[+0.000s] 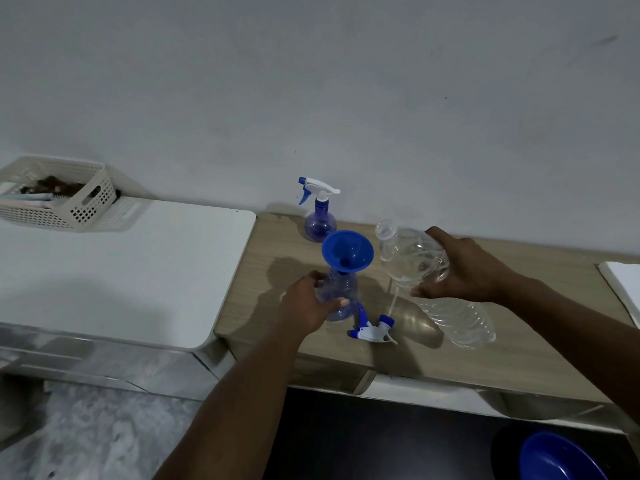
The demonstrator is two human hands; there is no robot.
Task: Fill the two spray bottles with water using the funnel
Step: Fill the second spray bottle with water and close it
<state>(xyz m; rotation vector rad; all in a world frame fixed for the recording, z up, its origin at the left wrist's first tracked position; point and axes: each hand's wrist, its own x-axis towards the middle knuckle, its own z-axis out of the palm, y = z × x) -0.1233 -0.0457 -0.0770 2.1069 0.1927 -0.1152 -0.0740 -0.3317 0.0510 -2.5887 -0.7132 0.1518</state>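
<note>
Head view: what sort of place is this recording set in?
Likely a plain room in a home or small office, not a kitchen: a wood-look desk pushed against a bare white wall, and beside it a white table carrying a slotted plastic basket of small items.

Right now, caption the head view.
Left hand grips the near spray bottle; right hand holds an open water bottle beside its funnel.

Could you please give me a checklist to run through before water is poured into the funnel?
1. The funnel sits in the near spray bottle: ok.
2. The left hand steadies that bottle: ok.
3. The water bottle is uncapped, in the right hand: ok.
4. Its mouth is over the funnel: not ok, beside the rim.
5. The spray head is off: ok.
6. The far spray bottle is open: not ok, head on.
</note>
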